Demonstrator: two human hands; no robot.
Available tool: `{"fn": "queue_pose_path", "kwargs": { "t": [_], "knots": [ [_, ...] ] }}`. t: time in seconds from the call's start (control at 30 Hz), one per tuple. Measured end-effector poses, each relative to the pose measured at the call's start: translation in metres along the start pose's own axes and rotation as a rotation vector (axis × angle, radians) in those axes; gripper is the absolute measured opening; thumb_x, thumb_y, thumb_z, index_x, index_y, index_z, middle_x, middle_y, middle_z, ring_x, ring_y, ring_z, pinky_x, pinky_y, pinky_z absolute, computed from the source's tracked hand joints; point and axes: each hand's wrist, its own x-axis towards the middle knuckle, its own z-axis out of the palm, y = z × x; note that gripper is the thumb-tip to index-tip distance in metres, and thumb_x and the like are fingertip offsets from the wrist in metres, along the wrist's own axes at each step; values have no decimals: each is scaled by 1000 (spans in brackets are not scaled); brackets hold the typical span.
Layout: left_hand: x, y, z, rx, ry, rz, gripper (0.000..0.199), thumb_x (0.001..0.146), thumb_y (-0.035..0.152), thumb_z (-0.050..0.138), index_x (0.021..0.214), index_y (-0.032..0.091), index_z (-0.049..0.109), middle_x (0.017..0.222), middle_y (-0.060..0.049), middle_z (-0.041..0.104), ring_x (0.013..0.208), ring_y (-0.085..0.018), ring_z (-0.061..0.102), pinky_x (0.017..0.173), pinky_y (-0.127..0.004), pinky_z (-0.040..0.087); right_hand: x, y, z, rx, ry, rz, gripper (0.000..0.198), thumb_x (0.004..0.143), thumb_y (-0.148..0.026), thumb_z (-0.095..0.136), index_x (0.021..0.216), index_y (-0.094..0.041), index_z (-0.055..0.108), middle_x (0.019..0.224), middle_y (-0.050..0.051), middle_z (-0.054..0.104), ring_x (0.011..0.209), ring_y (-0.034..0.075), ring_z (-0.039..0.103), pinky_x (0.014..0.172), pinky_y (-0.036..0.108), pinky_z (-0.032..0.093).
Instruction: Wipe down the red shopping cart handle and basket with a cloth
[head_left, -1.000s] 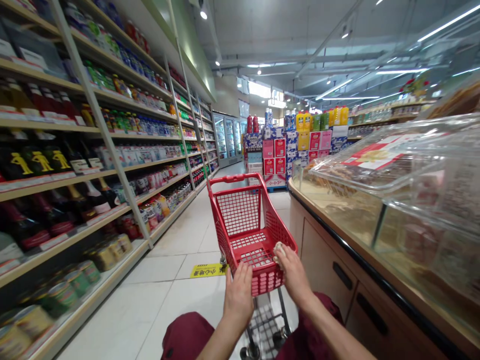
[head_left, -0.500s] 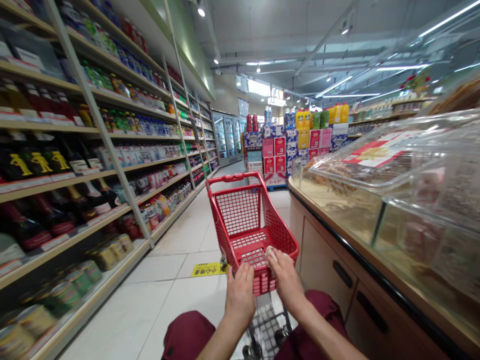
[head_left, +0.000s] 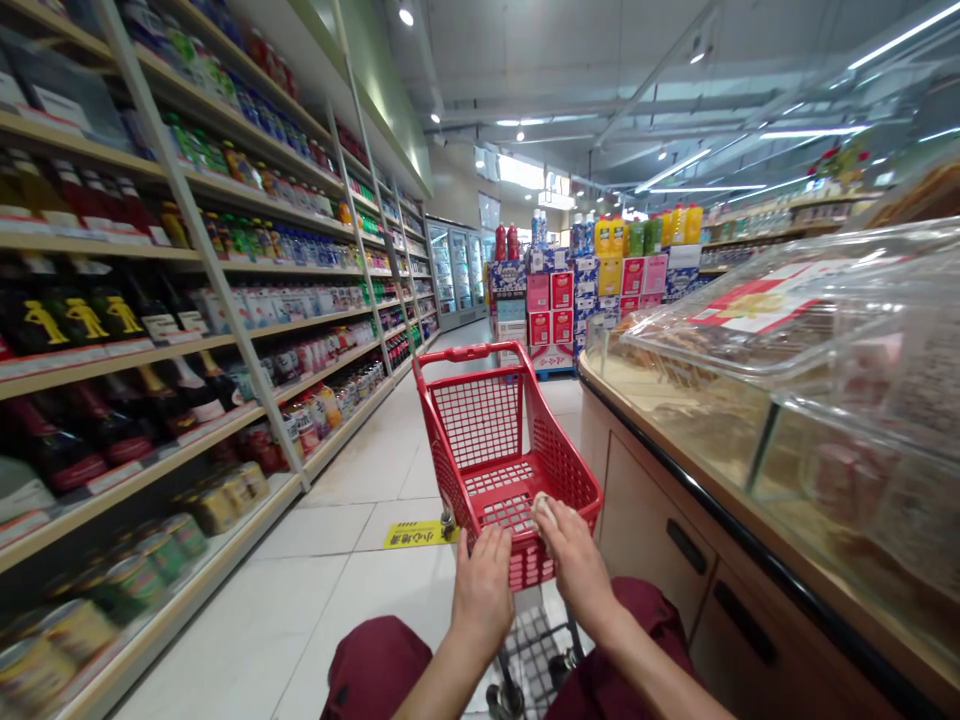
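A red plastic shopping cart stands right in front of my knees, its handle on the far side and its lower front end towards me. My left hand grips the near rim, with the fingers hooked over the edge. Against the right part of that same rim, my right hand holds a crumpled white cloth, partly hidden under the fingers. Nothing lies in the visible part of the basket. Below it are a grey wire rack and black wheels.
Shelves of bottles and cans run along the left. A wooden counter with clear covers over baked goods stands close on the right. Stacked drink cartons and glass-door fridges are ahead. A yellow floor sign lies beside the cart.
Hardly anything differs. Both hands stay on the near rim, the right one with the cloth. The view has shifted very slightly.
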Motion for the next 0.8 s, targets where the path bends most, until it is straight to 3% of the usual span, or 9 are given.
{"fn": "queue_pose_path", "kwargs": {
  "t": [0.1, 0.27, 0.47, 0.63, 0.8],
  "knots": [
    [0, -4, -5, 29, -11, -1, 47, 74, 13, 38, 120, 14, 46, 124, -8, 50, 118, -22, 39, 104, -50, 15, 0, 1, -3, 15, -5, -25, 42, 80, -9, 39, 118, -22, 51, 127, 9, 47, 118, 20, 41, 95, 39, 38],
    [25, -29, -35, 92, -50, 104, 41, 75, 14, 40, 115, 19, 48, 117, -6, 56, 114, -20, 43, 105, -51, 13, 3, 43, -19, -63, -28, 185, 43, 77, -6, 36, 113, -21, 55, 124, 10, 49, 115, 21, 44, 92, 38, 40],
    [53, -54, -58, 236, -223, 311, 12, 77, 19, 48, 79, 20, 60, 94, -3, 62, 112, -19, 44, 104, -45, 17, 10, 48, -16, -82, -102, 186, 41, 81, -9, 34, 115, -19, 53, 128, 10, 45, 120, 22, 39, 96, 40, 35],
    [50, -37, -50, 270, -204, 300, 9, 76, 21, 51, 81, 18, 58, 91, -3, 61, 98, -18, 50, 98, -38, 27, 22, 61, -16, -77, -185, 214, 41, 81, -10, 34, 117, -18, 52, 129, 12, 44, 122, 21, 36, 99, 41, 31],
    [52, -2, -35, 269, -154, 311, 13, 77, 28, 52, 83, 17, 58, 89, -4, 62, 95, -19, 51, 99, -40, 26, 36, 87, -30, -51, -206, 266, 44, 78, -7, 33, 115, -19, 54, 128, 9, 45, 120, 21, 38, 98, 41, 33]
  ]
}}
